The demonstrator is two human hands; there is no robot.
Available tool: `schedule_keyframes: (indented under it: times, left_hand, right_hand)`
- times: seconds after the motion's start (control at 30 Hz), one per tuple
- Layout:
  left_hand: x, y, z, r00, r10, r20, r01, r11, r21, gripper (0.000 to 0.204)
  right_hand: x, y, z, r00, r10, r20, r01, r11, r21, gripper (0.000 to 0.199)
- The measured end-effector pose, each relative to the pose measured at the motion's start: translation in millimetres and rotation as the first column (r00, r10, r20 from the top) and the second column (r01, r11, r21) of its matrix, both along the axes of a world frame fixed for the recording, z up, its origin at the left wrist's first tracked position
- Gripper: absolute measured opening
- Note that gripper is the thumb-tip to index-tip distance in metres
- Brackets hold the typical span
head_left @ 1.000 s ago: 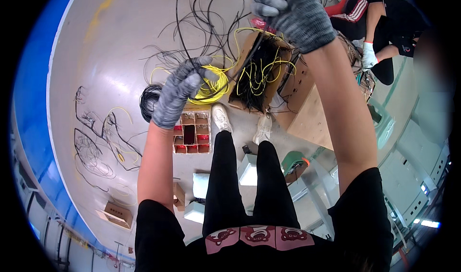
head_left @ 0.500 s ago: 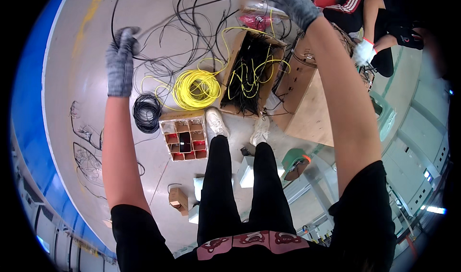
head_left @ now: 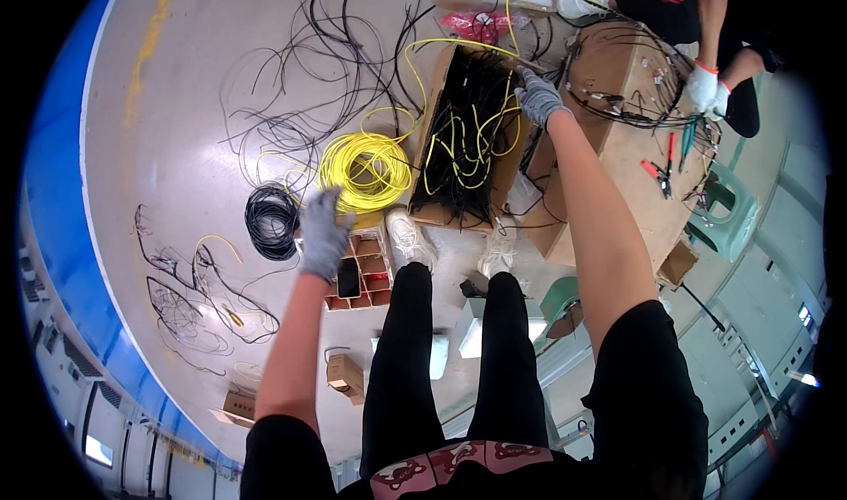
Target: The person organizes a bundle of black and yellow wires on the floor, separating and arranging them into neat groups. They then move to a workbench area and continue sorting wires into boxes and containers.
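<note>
My left hand (head_left: pixel 326 233), in a grey knit glove, hovers beside the yellow cable coil (head_left: pixel 366 172) and over the corner of a divided cardboard box (head_left: pixel 375 299). Its fingers are slightly blurred but look apart, with nothing visible in them. A dark phone-like slab (head_left: pixel 349 278) lies across the box's compartments. My right hand (head_left: pixel 540 99), gloved alike, is at the upper right rim of an open cardboard box (head_left: pixel 425 138). Its fingers look stretched out; whether they touch the rim is unclear. Black cables (head_left: pixel 459 147) fill that box, with loose yellow cable on top.
A black cable coil (head_left: pixel 271 221) lies left of the yellow one, with loose black cables (head_left: pixel 300 85) beyond. At right, a large carton (head_left: pixel 609 182) bears cables and red-handled pliers (head_left: pixel 657 176). A co-worker's white-gloved hands (head_left: pixel 706 90) work there. A green stool (head_left: pixel 725 213) stands farther right.
My left hand has let go of a black cable and come nearer, down to the divided box. My right hand has drawn back from the far clutter to the cable box's rim.
</note>
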State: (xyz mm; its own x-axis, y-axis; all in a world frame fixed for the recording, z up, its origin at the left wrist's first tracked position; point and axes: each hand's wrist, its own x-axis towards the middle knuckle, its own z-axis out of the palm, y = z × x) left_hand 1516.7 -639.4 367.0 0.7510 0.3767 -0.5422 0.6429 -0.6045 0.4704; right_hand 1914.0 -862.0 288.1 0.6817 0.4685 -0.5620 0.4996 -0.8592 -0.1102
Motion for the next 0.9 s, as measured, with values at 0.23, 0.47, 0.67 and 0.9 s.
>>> schedule_keyframes:
  times: [0.23,0.47,0.67,0.9]
  left_hand:
    - [-67,-123,9,0.983,0.171,-0.063,-0.18,0.969,-0.172,0.035]
    - [30,-149,34,0.949,0.268,0.168,-0.213,0.934,-0.286,0.032]
    - [104,-194,58,0.888,0.317,0.334,-0.163,0.894,-0.417,0.04]
    - [128,-235,74,0.88,0.32,0.35,-0.219,0.929,-0.299,0.118]
  right_hand:
    - [1,-8,33,0.967,0.241,0.081,-0.221,0.954,-0.2,0.03]
    - [36,-67,109,0.987,-0.106,0.122,0.045,0.904,0.425,0.033]
    - [12,-90,207,0.905,-0.345,-0.25,0.424,0.673,0.607,0.017]
    - [-31,-114,324,0.745,-0.368,-0.557,0.667,0.367,0.649,0.018]
